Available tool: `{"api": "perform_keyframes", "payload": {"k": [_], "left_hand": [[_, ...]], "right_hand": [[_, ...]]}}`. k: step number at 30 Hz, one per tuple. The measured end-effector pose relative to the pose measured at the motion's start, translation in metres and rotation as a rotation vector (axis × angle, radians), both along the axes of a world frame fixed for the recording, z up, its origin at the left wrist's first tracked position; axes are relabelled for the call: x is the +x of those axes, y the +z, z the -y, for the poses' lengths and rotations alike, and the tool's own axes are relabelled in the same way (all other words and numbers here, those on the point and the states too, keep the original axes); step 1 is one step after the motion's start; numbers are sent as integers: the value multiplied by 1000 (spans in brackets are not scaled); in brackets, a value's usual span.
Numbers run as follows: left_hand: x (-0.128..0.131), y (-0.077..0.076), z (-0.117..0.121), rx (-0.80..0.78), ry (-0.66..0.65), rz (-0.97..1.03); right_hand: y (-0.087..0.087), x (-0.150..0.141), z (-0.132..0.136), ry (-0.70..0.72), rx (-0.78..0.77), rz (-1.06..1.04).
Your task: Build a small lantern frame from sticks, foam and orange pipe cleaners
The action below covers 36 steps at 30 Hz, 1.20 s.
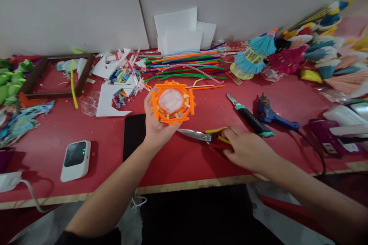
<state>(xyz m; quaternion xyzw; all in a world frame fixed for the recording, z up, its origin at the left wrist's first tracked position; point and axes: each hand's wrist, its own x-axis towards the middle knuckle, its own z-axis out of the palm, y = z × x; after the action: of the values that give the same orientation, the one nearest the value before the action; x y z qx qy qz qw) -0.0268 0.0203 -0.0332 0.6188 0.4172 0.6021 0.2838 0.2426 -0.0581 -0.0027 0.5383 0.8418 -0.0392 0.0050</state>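
My left hand point(157, 132) is closed around a round craft piece point(188, 116) ringed with orange strips, its whitish middle facing up. The fingers beneath the piece are mostly hidden. To the right, my right hand point(244, 147) has its fingers curled at the yellow handles of a pair of scissors point(198, 135). The metal blades point left and reach to just below the orange piece. A black phone point(134, 134) lies partly behind my left hand. Beyond my right hand rest a utility knife point(249, 116) and a blue hot glue gun point(276, 118) with its cord.
Colourful pipe cleaners point(186, 63) lie along the back, before white cards point(181, 30). Paper scraps point(126, 80) and a brown frame point(57, 93) are at the left, near a white device point(76, 160). Finished paper crafts point(253, 55) crowd the back right.
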Motion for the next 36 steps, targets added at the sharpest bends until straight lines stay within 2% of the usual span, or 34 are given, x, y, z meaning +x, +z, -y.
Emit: {"api": "perform_keyframes", "payload": {"k": [4, 8, 11, 14, 17, 23, 26, 29, 33, 36], "left_hand": [[2, 9, 1, -29, -70, 59], [4, 15, 1, -177, -157, 243], [4, 21, 0, -388, -230, 423], [1, 30, 1, -695, -399, 572], [0, 36, 1, -865, -551, 603], [-5, 37, 0, -906, -773, 547], [-6, 40, 1, -989, -834, 608], [-6, 45, 2, -1083, -846, 669], [-6, 46, 3, -1105, -824, 662], [-7, 43, 3, -1123, -815, 644]], "right_hand": [[-5, 29, 3, -159, 87, -149], [-1, 41, -1, -200, 148, -337], [7, 33, -5, -226, 207, -436], [13, 23, -7, -228, 270, -472], [17, 20, -9, -219, 362, -463], [27, 30, -11, -200, 442, -397], [31, 35, -14, -178, 458, -364], [33, 35, -16, -133, 471, -372], [35, 34, -18, -83, 395, -406], [36, 35, -19, -100, 341, -420]]}}
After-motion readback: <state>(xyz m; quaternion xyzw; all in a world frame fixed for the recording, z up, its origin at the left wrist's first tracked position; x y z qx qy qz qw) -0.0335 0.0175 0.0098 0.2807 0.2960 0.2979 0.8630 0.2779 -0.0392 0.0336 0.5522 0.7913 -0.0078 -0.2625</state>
